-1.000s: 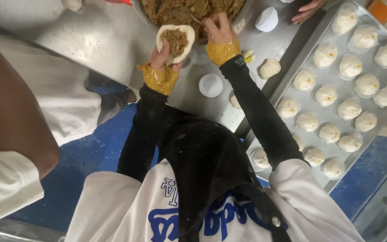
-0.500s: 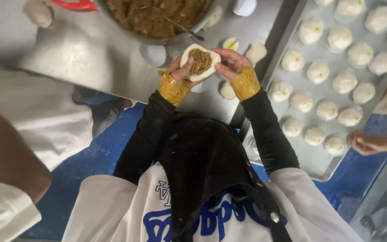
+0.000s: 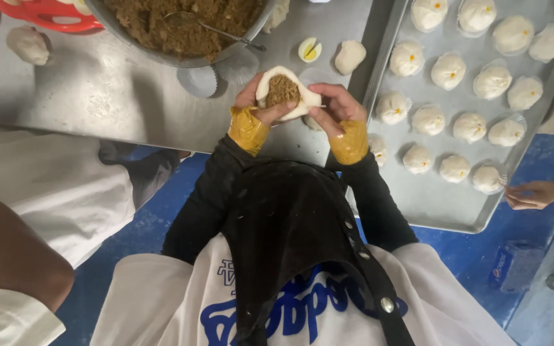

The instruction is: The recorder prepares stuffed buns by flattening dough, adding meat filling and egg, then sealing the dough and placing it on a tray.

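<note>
Here, filled dough round [image 3: 283, 93] cupped between left hand [image 3: 258, 106] and right hand [image 3: 335, 109], both gripping its edges.

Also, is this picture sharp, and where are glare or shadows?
Head view: mostly sharp on the filled dough round held by the left hand and right hand; soft glare on the steel table; a shadow under the bowl of filling; table edges bend from lens distortion.

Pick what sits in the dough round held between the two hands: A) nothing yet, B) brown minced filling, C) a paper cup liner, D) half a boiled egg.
B: the dough round, held by the left hand and the right hand, carries a mound of brown minced filling at its centre.
</note>
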